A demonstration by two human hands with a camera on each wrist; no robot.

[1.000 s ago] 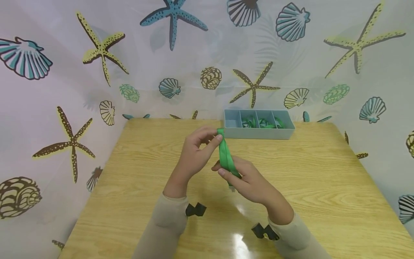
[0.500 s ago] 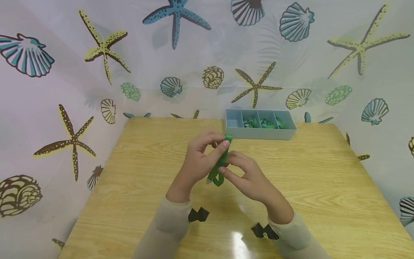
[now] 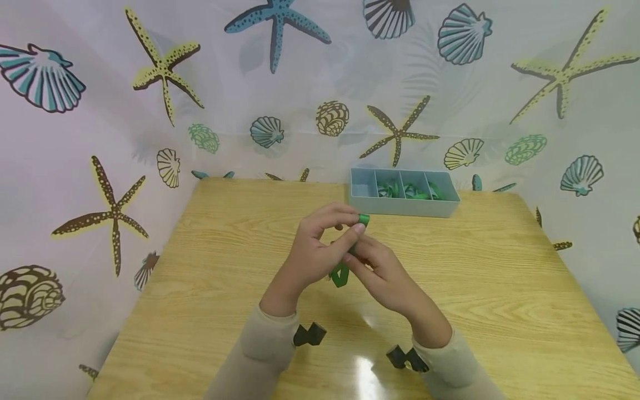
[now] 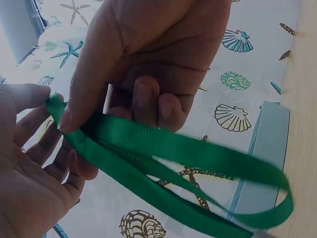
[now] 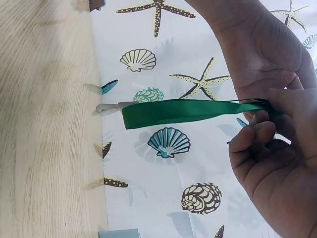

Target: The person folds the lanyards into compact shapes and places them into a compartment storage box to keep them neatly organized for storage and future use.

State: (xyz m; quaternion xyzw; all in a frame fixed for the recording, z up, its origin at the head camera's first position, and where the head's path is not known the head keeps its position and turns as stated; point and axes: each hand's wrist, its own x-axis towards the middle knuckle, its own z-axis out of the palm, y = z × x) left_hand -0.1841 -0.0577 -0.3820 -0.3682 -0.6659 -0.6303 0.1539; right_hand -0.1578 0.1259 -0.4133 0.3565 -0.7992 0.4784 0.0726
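Observation:
A green lanyard [image 3: 340, 276] with a small pale clip [image 5: 106, 107] at its end hangs folded in loops between the two hands. My left hand [image 3: 322, 244] pinches its upper end, where a short green fold [image 3: 364, 219] shows past the fingertips. Just below and to the right, my right hand [image 3: 387, 272] grips the strap between thumb and fingers, and the hands touch or nearly touch. From the left wrist view, a long loop of the lanyard [image 4: 193, 148] droops out of the right hand's grip [image 4: 143, 39]. In the head view the hands cover most of the strap.
Behind the hands stands a light blue divided box [image 3: 402, 206] at the table's back edge, with green straps [image 3: 415, 191] lying in several compartments. The wooden table [image 3: 225, 266] runs back to a hanging cloth [image 3: 300, 72] printed with shells and starfish.
My left hand has moved right and slightly down with the lanyard's upper end. My right hand has shifted its grip upward, and the lower loop now hangs below the hands, largely hidden.

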